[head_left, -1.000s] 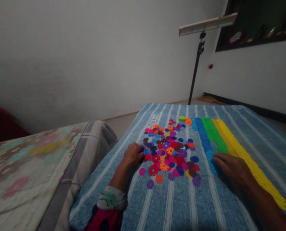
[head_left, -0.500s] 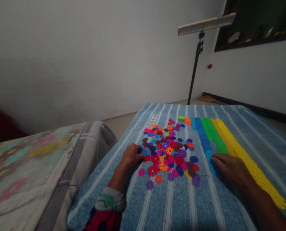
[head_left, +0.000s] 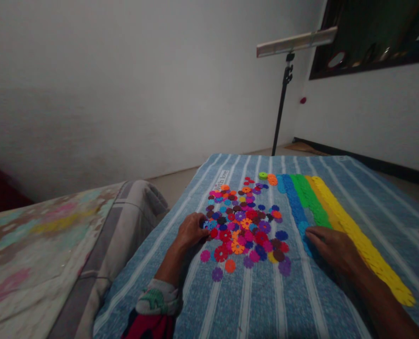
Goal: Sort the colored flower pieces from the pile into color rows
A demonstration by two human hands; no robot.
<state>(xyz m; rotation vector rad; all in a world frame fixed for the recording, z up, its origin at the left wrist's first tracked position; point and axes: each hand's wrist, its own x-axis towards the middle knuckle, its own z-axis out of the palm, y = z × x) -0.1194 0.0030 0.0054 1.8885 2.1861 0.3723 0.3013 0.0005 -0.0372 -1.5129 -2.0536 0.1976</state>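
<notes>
A loose pile of flower-shaped plastic discs (head_left: 245,223) in many colours lies on the striped blue cloth (head_left: 227,310). At the pile's left edge my left hand (head_left: 191,230) is closed, thumb and fingertips together at a light blue flower disc (head_left: 207,225). My right hand (head_left: 331,245) rests by the near end of a row of overlapping blue discs (head_left: 294,200). Its fingers are pressed together, touching the light blue discs (head_left: 303,228) there; anything between them is hidden. Beside that row run green discs (head_left: 310,202) and a long yellow row (head_left: 365,235).
A green disc (head_left: 263,175) and orange discs (head_left: 272,179) sit at the far end. To the left stands a surface under a flowered cover (head_left: 71,235). Behind the table rises a black stand (head_left: 282,103) with a light bar (head_left: 297,43), near the wall.
The view has shifted slightly, so everything sits a little further left. Both hands stay at nearly the same places on the cloth. The light blue disc at my left fingertips shows more plainly.
</notes>
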